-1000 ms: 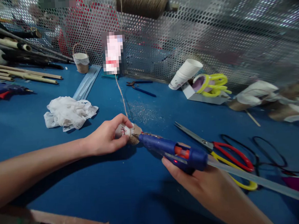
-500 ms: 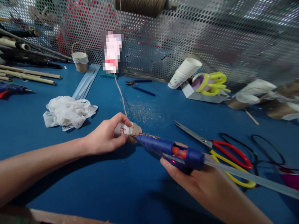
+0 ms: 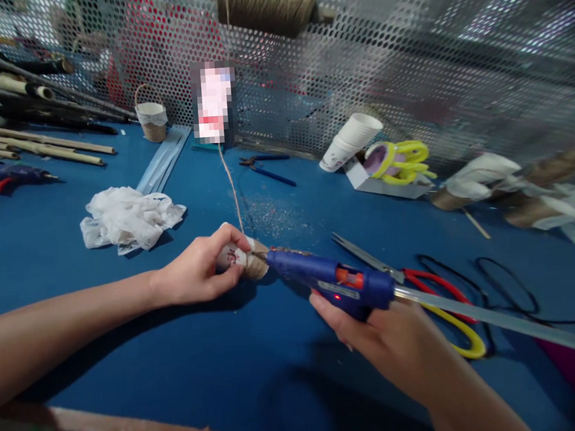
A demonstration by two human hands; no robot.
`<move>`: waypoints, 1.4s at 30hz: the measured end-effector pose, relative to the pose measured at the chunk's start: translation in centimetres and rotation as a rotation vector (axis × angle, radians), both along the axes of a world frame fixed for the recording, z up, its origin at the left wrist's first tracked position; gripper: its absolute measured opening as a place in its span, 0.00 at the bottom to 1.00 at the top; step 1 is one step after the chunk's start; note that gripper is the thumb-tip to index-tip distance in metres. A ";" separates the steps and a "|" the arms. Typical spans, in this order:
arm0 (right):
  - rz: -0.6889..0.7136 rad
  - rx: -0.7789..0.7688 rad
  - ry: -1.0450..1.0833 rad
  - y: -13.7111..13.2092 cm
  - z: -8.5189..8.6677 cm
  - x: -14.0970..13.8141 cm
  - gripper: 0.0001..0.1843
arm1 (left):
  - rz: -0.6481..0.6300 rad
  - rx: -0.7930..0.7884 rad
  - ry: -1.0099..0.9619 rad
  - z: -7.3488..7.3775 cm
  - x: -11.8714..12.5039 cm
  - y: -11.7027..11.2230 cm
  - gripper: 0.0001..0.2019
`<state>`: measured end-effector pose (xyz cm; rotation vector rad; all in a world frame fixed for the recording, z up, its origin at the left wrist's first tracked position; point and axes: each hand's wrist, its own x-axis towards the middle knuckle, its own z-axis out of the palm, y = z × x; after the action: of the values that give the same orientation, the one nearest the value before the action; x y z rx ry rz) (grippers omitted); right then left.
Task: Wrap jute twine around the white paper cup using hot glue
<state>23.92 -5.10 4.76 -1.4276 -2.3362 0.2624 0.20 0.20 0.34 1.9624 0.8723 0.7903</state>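
One blue tabletop (image 3: pixel 219 358) fronts a perforated metal screen (image 3: pixel 380 71), left hand (image 3: pixel 200 269) clasping a cup (image 3: pixel 256 266), right hand (image 3: pixel 382 340) a glue gun (image 3: pixel 311 268).

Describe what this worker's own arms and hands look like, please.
They're human and bare: the left hand and right hand show no gloves. No sleeve shows on the left forearm or right forearm, and no watch or bracelet is visible.
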 end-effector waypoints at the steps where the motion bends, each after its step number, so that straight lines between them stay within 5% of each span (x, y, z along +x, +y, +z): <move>1: -0.004 0.005 0.004 0.0 0.0 0.0 0.22 | -0.007 0.006 -0.002 0.0 0.0 0.0 0.09; 10: -0.062 -0.143 0.077 0.7 0.0 0.2 0.25 | -0.011 0.053 0.010 0.0 -0.2 -0.1 0.07; 19: -0.277 -0.462 0.189 1.9 1.4 -1.1 0.17 | -0.015 0.111 0.001 0.0 -0.1 -0.2 0.08; 26: -0.150 -0.304 0.147 0.8 0.8 -0.1 0.21 | -0.029 0.098 0.024 0.0 -0.1 -0.2 0.08; 35: -0.241 -0.436 0.205 1.8 1.8 -1.6 0.18 | -0.027 0.171 0.000 0.0 0.0 -0.2 0.08; 42: -0.096 -0.260 0.145 0.8 1.2 -0.5 0.22 | -0.035 0.128 0.020 0.0 -0.1 -0.2 0.07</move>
<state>23.44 -4.33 6.00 -1.5770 -2.1704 0.6395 0.13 -0.01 0.30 2.0943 0.8146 0.8255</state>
